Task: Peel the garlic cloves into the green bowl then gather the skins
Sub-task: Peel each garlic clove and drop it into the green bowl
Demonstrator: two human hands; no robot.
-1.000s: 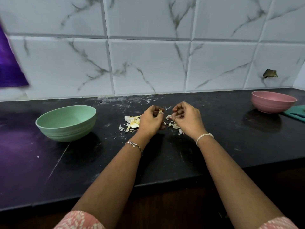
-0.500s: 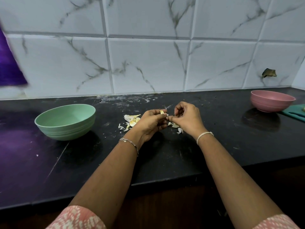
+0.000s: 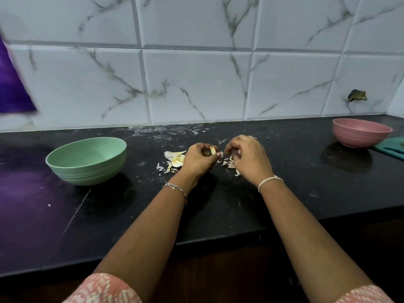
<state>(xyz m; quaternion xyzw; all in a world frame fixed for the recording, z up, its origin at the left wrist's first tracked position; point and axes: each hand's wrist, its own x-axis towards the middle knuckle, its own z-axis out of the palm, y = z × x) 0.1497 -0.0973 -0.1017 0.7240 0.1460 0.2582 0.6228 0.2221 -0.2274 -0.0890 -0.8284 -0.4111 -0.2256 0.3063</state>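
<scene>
A glossy black stone counter (image 3: 295, 184), dusty and flecked along the back, runs under a wall of white marble-veined tiles (image 3: 196, 84) and carries two round ribbed matte bowls: the green bowl (image 3: 87, 172) well to the left and a pink bowl (image 3: 358, 138) far right, touching a teal board (image 3: 391, 147). At the centre, the left hand (image 3: 197, 160) pinches one pale garlic clove (image 3: 212, 150). The right hand (image 3: 250, 160) curls just beside it, its grip unclear, with one heap of papery white skins (image 3: 175, 159) to the left, loose flakes under the hands, and bare counter toward the front edge.
</scene>
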